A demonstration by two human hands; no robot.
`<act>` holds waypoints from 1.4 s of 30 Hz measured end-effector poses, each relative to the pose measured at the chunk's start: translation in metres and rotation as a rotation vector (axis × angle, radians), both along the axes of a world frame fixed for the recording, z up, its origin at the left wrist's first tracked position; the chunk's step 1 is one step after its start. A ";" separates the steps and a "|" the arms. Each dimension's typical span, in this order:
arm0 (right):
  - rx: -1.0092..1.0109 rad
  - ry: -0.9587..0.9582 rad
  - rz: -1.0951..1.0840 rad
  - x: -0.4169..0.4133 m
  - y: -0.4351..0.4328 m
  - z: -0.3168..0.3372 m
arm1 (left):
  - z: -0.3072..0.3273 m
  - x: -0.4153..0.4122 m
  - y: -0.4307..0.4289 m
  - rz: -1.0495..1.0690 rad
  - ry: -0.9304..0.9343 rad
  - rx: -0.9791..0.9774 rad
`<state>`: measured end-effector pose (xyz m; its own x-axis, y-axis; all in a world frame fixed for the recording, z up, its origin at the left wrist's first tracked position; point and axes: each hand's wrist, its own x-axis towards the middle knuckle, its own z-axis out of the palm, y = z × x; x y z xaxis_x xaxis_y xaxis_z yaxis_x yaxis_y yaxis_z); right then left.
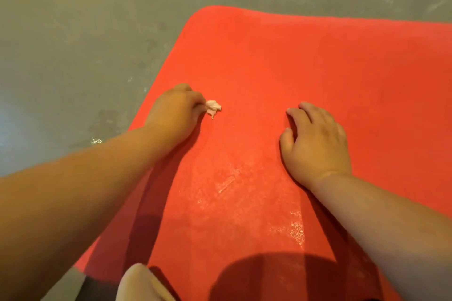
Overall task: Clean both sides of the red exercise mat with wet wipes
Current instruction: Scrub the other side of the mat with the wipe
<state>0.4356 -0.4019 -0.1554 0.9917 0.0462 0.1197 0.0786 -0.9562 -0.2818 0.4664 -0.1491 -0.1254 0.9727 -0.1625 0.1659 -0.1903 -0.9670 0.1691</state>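
On grey floor (73,32), red mat (318,68) lies flat, wet streaks (227,183) on near part. Left hand (173,115) by mat's left edge, fingers curled, pinching crumpled white wipe (213,107); wipe juts past fingertips toward mat's middle, low over surface. Right hand (315,142) rests on mat, fingers relaxed and slightly spread, holding nothing, well apart from wipe

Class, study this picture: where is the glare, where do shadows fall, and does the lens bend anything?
Head view: glare glints on wet streaks of the red mat; shadows lie beneath both forearms and at the bottom; the forearms balloon toward the corners, a wide-angle stretch.
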 end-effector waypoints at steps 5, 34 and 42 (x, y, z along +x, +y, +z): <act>0.021 -0.018 -0.022 -0.001 0.002 0.002 | -0.002 -0.061 -0.051 -0.367 0.096 -0.181; 0.031 -0.011 0.025 0.003 -0.001 0.000 | 0.004 -0.014 -0.084 -0.535 0.068 -0.095; 0.044 0.123 0.061 0.003 0.000 0.002 | -0.006 0.051 -0.045 0.078 -0.062 0.017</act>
